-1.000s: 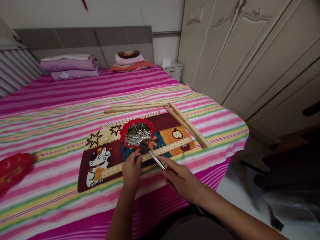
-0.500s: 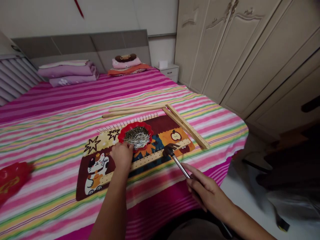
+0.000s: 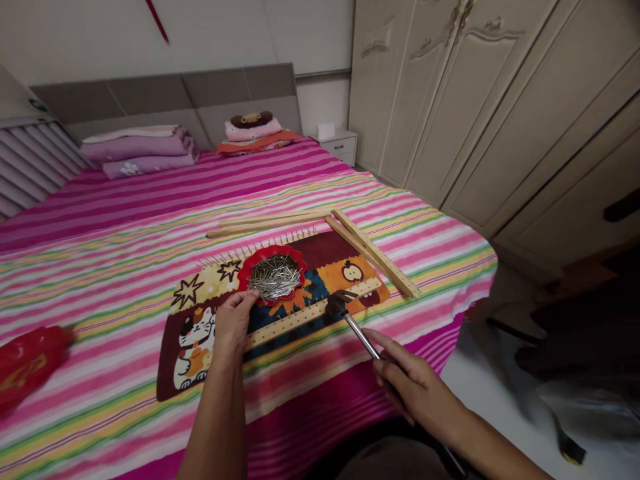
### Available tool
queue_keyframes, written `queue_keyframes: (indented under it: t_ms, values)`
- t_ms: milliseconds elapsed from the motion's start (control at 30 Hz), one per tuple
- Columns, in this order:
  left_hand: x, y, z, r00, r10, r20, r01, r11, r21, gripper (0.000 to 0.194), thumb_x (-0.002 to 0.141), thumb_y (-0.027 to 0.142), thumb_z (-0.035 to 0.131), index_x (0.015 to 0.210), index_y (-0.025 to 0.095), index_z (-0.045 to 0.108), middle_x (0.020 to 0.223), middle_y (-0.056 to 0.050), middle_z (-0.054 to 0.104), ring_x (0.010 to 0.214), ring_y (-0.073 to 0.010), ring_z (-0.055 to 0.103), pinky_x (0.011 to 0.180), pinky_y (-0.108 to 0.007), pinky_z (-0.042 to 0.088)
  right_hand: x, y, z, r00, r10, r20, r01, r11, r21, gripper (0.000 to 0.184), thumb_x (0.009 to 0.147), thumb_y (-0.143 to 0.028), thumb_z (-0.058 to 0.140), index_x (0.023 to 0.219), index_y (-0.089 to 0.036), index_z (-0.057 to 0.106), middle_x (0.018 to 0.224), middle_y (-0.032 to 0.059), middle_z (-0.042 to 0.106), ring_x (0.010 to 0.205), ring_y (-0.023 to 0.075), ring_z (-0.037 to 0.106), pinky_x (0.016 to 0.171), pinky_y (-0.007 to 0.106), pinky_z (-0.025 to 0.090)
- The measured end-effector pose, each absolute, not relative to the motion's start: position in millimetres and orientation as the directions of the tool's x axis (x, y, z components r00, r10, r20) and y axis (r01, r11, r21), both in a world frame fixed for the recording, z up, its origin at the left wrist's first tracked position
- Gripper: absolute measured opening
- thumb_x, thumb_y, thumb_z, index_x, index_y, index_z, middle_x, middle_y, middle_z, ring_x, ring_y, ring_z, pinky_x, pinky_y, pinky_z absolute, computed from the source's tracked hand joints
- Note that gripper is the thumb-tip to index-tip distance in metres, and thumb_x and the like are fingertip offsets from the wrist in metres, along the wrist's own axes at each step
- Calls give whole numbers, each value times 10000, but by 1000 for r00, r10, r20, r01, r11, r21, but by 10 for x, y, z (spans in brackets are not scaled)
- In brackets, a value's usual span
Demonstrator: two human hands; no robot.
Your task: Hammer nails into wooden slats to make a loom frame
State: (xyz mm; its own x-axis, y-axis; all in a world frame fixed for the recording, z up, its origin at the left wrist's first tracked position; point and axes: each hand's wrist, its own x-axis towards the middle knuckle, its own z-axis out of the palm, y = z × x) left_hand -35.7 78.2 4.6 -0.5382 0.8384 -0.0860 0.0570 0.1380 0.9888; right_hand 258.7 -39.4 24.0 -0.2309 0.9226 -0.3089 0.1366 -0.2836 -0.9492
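My right hand (image 3: 415, 387) is closed round the handle of a small metal hammer (image 3: 350, 319), whose head rests on a perforated wooden strip (image 3: 310, 313). That strip lies across a colourful printed cloth with a cat picture (image 3: 197, 333). My left hand (image 3: 233, 323) sits at the near rim of a red dish (image 3: 274, 275) full of several steel nails, fingers pinched together; whether a nail is between them I cannot make out.
Two more wooden strips (image 3: 380, 253) and thin slats (image 3: 265, 223) lie beyond the cloth on the striped pink bedspread (image 3: 125, 220). A red bag (image 3: 25, 360) is at the left. Folded bedding (image 3: 140, 147) sits by the headboard. Wardrobe doors (image 3: 450, 100) stand to the right.
The hammer swung right, from beside the nail dish to the strip's right part. My left hand left the strip, reached the dish rim, then drew slightly back.
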Motion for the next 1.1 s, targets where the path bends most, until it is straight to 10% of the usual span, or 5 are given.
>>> queue_keyframes:
  t_ms: [533,1100]
  values:
    - [-300,275,-3,-479,823,-304,-375,121,919,388,413,242,800,766,136,678,703,-26,677,546,-69,523,490,-186,411,2541,-422,173,-227,908,-353,88,-342,-936,636,858,-425,496,1428,-167,385,597,-67,480,338,52,340,316,169,219]
    - [-169,373,-138,-510,828,-234,-83,224,971,446,408,384,780,768,146,670,624,-1,637,554,-110,542,526,-239,442,2518,-399,138,-244,893,-378,72,-372,-925,612,832,-404,521,1393,-176,432,612,-63,479,351,54,357,326,177,191]
